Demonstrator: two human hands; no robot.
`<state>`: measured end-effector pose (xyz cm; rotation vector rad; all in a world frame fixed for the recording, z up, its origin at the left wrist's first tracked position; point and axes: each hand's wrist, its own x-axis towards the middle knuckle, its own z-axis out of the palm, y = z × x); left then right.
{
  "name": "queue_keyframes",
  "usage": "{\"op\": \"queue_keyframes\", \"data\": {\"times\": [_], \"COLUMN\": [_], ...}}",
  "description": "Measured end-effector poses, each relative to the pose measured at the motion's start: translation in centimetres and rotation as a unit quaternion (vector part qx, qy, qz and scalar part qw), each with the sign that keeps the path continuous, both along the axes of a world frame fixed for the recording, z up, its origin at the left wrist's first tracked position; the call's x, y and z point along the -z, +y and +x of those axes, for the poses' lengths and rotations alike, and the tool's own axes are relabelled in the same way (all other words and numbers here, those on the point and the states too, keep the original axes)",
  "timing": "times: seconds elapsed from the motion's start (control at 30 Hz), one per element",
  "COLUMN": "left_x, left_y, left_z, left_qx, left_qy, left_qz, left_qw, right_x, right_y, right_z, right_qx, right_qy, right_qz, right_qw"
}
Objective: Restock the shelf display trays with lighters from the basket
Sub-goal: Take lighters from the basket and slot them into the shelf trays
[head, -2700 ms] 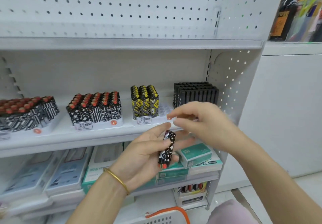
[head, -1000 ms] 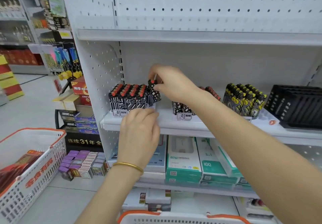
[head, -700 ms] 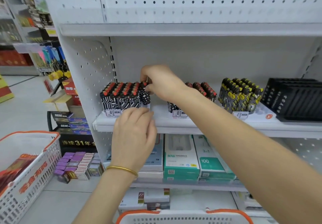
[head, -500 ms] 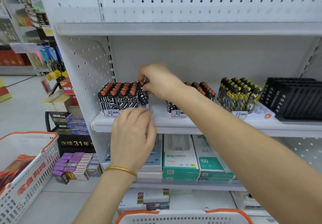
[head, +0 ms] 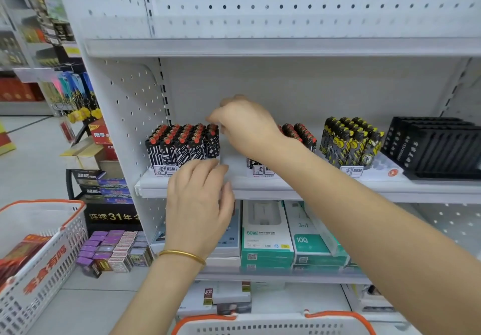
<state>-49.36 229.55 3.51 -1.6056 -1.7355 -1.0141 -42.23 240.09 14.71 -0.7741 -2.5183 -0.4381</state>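
Observation:
A white display tray (head: pixel 164 170) at the left end of the middle shelf holds several black-and-white patterned lighters with red tops. The rightmost lighter (head: pixel 213 143) stands upright in the tray's right-hand column. My right hand (head: pixel 246 126) reaches in from the right, its curled thumb and fingertips pinching that lighter's top. Below it, my left hand (head: pixel 200 204), with a gold bangle on the wrist, has relaxed fingers whose tips touch the tray's front right corner. The rim of the white, orange-edged basket (head: pixel 273 325) shows at the bottom edge.
My right arm partly hides a second tray (head: pixel 260 170) of the same lighters. Further right are a tray of yellow-and-black lighters (head: pixel 351 142) and a black empty rack (head: pixel 437 147). Boxed goods fill the shelf below. A second basket (head: pixel 39 243) stands on the floor at left.
My right hand carried a patterned lighter from my left palm to the left tray and lowered it into the right-hand column. My left hand moved up to the tray's front.

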Motion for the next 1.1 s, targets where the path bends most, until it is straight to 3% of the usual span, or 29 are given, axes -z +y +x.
{"op": "queue_keyframes", "data": {"times": [0.13,0.3,0.47,0.63,0.87,1.0,1.1], "left_x": [0.1,3.4,11.5,19.2,30.4,37.7,41.7], "left_y": [-1.7,-3.7,-4.4,-4.0,-3.0,-4.6,-5.9], "left_z": [2.1,6.6,11.1,14.4,16.5,16.1,16.6], "left_qx": [0.035,0.117,0.174,0.186,0.192,0.206,0.231], "left_qy": [0.007,0.018,0.033,0.052,0.046,0.018,0.041], "left_qz": [0.04,0.031,-0.133,-0.302,-0.562,-0.72,-0.788], "left_qw": [0.999,0.993,0.975,0.933,0.803,0.662,0.569], "right_x": [-0.4,5.0,15.1,24.6,34.2,37.1,38.8], "right_y": [-2.8,-7.4,-9.3,-9.5,-10.0,-9.9,-9.8], "right_z": [5.0,13.7,20.3,25.1,28.0,28.1,28.4], "right_qx": [-0.043,-0.072,0.024,0.107,0.173,0.189,0.22], "right_qy": [0.097,0.183,0.138,0.066,-0.037,-0.075,-0.08], "right_qz": [-0.083,-0.203,-0.374,-0.48,-0.579,-0.645,-0.673], "right_qw": [0.991,0.959,0.917,0.868,0.796,0.736,0.701]}}
